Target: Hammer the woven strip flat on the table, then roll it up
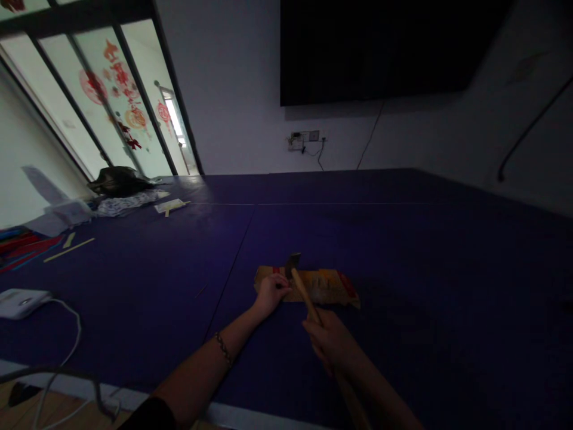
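Note:
My right hand [332,341] is wrapped round the wooden handle of a hammer [304,291], whose dark metal head sits just above my left fingertips. Under the head lies a flattened piece of brown cardboard [329,289] with red and yellow print. My left hand [272,292] rests at the cardboard's left part, thumb and fingers pinched together. Whatever is between those fingertips is too small and dark to make out. A bracelet circles my left wrist.
A blue-purple surface [385,239] spreads all around. On its left stand a white device with a cable [24,303], yellow strips [69,249], red and blue strips [31,248], and a black bag [119,181]. A dark screen [380,48] hangs on the far wall.

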`<state>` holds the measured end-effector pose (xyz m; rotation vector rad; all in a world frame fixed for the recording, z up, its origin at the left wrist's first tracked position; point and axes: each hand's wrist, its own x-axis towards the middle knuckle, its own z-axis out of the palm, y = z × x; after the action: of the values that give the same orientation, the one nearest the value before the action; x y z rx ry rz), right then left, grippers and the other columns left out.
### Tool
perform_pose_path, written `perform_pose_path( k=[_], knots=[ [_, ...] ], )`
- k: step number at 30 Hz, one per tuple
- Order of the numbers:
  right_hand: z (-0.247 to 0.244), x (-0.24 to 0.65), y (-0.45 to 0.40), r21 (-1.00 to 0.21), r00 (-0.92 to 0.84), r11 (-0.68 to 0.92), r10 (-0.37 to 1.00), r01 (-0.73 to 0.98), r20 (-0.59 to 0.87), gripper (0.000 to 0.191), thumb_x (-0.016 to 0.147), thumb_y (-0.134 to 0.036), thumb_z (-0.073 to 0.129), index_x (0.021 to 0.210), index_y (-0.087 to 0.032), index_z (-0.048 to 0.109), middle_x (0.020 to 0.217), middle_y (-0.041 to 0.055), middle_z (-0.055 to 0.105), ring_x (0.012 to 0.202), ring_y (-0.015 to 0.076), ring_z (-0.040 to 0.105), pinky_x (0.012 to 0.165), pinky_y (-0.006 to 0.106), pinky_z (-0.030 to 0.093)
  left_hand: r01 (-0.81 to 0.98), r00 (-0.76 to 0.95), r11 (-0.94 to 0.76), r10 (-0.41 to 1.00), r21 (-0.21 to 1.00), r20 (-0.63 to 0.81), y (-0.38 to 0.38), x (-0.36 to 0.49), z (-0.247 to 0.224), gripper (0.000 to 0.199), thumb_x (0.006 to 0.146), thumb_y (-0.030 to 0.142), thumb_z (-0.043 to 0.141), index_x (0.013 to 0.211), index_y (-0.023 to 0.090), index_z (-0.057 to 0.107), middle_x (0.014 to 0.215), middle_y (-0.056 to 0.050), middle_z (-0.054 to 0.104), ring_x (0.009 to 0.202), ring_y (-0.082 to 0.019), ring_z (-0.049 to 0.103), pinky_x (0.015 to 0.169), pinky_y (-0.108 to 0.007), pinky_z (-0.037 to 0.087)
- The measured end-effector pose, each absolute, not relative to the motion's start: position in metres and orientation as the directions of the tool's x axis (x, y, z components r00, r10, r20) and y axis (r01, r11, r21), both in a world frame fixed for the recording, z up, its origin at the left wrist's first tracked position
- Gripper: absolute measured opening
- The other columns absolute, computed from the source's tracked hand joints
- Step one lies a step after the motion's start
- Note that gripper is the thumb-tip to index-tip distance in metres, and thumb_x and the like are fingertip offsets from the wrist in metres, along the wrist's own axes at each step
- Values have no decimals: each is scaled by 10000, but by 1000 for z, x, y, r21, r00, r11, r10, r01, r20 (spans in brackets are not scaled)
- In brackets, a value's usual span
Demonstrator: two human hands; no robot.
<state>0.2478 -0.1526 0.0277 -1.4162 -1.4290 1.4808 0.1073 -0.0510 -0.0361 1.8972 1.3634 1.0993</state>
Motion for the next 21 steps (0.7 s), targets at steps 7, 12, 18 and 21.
perform_pose_path(
  k=[7,12,18,21],
  knots=[
    [25,254,-165,-959,-205,-263,938,107,-280,238,620,-422,458,612,-222,329,331,-136,282,201,36,212,214,169,174,489,154,-342,939,802,306,-51,108,-34,114,580,69,678,518,121,598,669,-15,615,662,-129,576,640,-235,449],
    [29,259,-156,-979,-261,-201,947,-31,-186,244,629,-418,461,598,-224,317,348,-138,297,197,29,216,198,153,194,452,194,-422,906,786,375,-53,108,-36,89,604,102,675,539,133,623,691,-28,631,687,-137,586,679,-251,457],
    [28,248,-149,-948,-234,-243,928,207,-289,181,610,-300,466,538,-222,320,316,-128,281,199,37,252,196,153,179,520,156,-366,929,772,335,-52,108,-39,79,597,108,680,537,137,639,693,-26,626,691,-143,585,662,-254,463],
    [35,244,-152,-956,-211,-223,942,191,-262,149,637,-301,431,556,-223,334,308,-132,267,195,44,237,193,163,199,522,162,-365,930,771,330,-51,109,-39,79,606,111,675,541,144,645,709,-22,635,693,-135,589,678,-247,463]
  ],
)
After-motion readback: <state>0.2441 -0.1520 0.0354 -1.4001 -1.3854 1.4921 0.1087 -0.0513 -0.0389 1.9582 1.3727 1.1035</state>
